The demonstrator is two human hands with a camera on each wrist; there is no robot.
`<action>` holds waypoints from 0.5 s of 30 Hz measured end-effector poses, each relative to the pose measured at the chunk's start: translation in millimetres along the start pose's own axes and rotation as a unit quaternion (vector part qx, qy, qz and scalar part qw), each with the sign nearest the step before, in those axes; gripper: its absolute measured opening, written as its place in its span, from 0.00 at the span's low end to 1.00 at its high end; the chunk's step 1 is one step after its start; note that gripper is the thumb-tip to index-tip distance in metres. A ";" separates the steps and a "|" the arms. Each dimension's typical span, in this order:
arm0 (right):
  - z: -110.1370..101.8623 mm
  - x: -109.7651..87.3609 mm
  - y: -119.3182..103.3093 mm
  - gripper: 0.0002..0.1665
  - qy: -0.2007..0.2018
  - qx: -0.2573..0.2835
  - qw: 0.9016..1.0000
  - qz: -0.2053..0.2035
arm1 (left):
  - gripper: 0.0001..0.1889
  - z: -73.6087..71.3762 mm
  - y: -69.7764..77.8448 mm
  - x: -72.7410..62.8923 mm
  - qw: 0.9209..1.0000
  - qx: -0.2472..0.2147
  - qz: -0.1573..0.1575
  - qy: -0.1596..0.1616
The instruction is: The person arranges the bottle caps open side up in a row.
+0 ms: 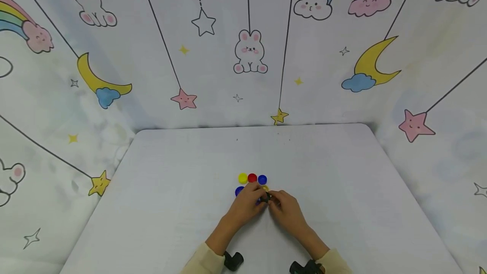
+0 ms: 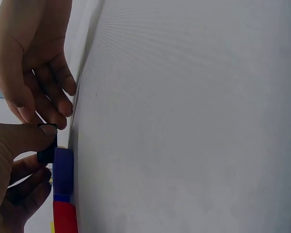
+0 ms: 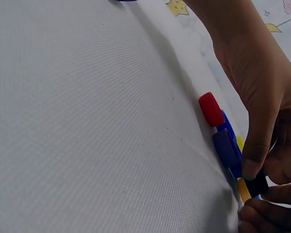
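My left hand pinches a small black cap between thumb and fingers, tilted just above a dark blue bottle cap. My right hand is close on the other side, its fingers loosely bent with their tips at or beside the black cap; actual contact is unclear. Bottle caps lie grouped on the white table: a yellow cap, a red cap and a blue cap form the far row. Nearer ones, including another blue cap and a yellow one, are partly covered by my left hand.
The white table ends at a far edge against a backdrop printed with rabbits, stars and moons. Dark wrist devices show below both forearms, near the cream sleeves.
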State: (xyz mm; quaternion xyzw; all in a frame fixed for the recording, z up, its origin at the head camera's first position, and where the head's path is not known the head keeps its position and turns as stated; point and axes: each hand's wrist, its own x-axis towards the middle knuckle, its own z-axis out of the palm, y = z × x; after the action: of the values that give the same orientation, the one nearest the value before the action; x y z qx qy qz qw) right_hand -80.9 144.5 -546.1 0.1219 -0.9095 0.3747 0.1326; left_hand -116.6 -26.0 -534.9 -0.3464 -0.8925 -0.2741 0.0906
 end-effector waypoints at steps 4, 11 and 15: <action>0.5 1.3 0.0 0.15 -0.003 -0.011 1.000 0.001 | 0.08 0.5 -0.3 0.9 1.000 0.014 -0.003 -0.001; -1.7 3.2 -4.1 0.15 -0.020 -0.012 0.999 0.031 | 0.07 2.1 -0.8 2.2 1.000 0.030 0.000 -0.001; -3.1 3.3 -5.9 0.14 -0.021 -0.021 0.999 0.035 | 0.07 2.1 0.3 3.0 0.999 0.033 -0.001 -0.005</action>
State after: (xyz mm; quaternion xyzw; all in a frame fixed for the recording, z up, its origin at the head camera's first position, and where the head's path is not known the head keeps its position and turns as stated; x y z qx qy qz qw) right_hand -81.6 142.3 -539.1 0.0949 -0.9235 0.3571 0.1030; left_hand -118.6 -22.9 -535.5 -0.3437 -0.9019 -0.2428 0.0974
